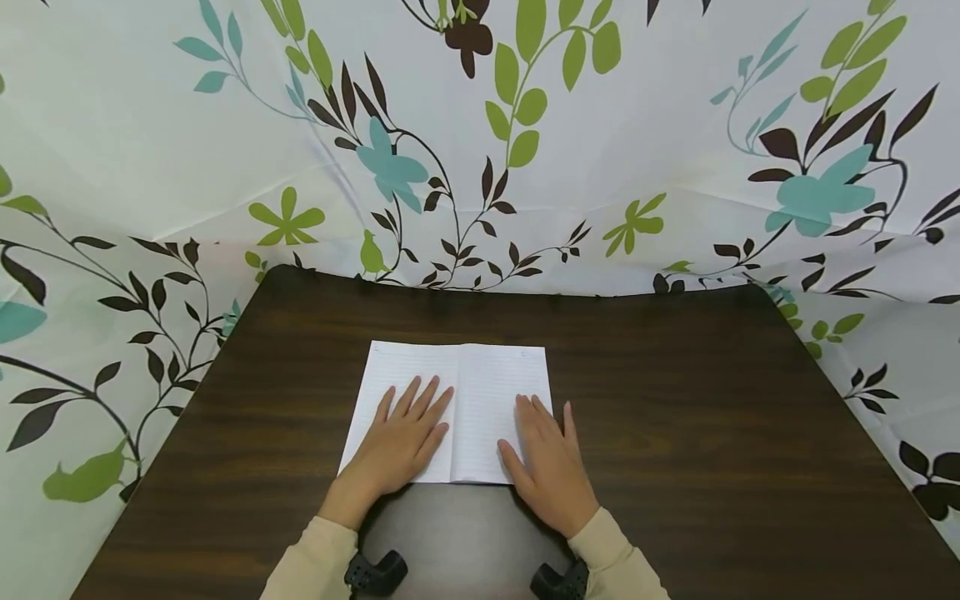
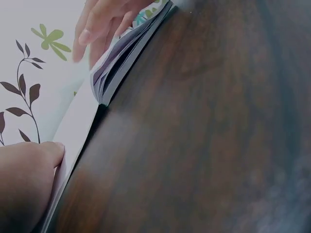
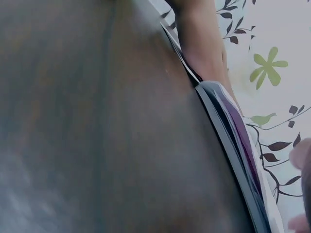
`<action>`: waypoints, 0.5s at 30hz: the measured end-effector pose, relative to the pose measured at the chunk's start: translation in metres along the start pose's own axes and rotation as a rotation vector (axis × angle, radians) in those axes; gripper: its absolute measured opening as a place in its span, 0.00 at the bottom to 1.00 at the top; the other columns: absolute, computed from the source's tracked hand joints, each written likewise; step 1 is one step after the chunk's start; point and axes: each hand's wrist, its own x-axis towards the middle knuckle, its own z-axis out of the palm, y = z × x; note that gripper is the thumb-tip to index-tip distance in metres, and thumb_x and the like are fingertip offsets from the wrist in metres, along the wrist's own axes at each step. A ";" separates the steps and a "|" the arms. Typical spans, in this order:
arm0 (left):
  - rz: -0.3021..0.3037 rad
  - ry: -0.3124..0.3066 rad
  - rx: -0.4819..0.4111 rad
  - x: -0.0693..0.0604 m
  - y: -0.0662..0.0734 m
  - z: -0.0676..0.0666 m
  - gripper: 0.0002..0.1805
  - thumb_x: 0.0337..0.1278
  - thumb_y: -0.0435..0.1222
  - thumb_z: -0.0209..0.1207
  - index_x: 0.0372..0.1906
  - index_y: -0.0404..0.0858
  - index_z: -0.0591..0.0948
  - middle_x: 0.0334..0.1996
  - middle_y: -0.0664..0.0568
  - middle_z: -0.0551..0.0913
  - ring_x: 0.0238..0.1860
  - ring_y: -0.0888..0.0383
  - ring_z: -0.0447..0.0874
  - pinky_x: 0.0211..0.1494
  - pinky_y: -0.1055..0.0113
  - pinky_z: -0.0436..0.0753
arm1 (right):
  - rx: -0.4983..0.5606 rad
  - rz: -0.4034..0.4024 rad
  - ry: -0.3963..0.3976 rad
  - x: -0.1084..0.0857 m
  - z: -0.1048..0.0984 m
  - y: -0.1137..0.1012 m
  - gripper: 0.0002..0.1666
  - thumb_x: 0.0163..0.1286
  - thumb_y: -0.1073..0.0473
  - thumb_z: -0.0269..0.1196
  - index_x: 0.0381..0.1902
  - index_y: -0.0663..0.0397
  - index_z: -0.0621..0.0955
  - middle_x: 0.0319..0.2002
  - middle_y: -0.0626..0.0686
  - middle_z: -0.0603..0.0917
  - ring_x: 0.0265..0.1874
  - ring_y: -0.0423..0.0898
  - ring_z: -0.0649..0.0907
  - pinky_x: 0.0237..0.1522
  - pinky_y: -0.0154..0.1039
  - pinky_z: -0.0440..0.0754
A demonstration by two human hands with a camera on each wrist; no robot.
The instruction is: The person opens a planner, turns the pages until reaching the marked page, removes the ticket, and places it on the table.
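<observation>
A notebook [image 1: 491, 375] with lined white pages lies open on the dark wooden table. My left hand [image 1: 401, 442] rests on its left page with the fingers spread and straight. Over the lower right part of the right page is my right hand [image 1: 551, 467], its fingers extended and the thumb apart. From the left wrist view, the right hand [image 2: 104, 24] looks slightly raised above the page. The notebook's page edges [image 3: 238, 141] show from the side in the right wrist view, with the sheets bulging near the fold. Neither hand grips anything.
The brown table [image 1: 712, 417] extends to both sides of the notebook. Behind it and along its sides hangs a white cloth [image 1: 637, 108] printed with leaves and flowers. A black device [image 1: 377, 573] sits at the left wrist and a similar device [image 1: 558, 579] at the right.
</observation>
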 end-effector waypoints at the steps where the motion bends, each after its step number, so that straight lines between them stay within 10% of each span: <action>1: -0.002 0.001 0.000 0.000 -0.001 0.001 0.30 0.81 0.49 0.46 0.80 0.44 0.66 0.80 0.44 0.60 0.81 0.40 0.51 0.79 0.36 0.47 | -0.018 0.004 0.019 0.000 0.000 0.001 0.38 0.76 0.49 0.62 0.71 0.73 0.71 0.67 0.67 0.78 0.68 0.63 0.76 0.70 0.76 0.55; 15: -0.020 -0.065 0.026 0.002 0.001 -0.003 0.31 0.82 0.49 0.45 0.81 0.43 0.63 0.82 0.45 0.57 0.83 0.42 0.47 0.80 0.36 0.44 | -0.050 -0.001 -0.140 0.010 0.002 -0.014 0.70 0.63 0.16 0.56 0.71 0.78 0.67 0.66 0.68 0.78 0.66 0.58 0.79 0.72 0.76 0.49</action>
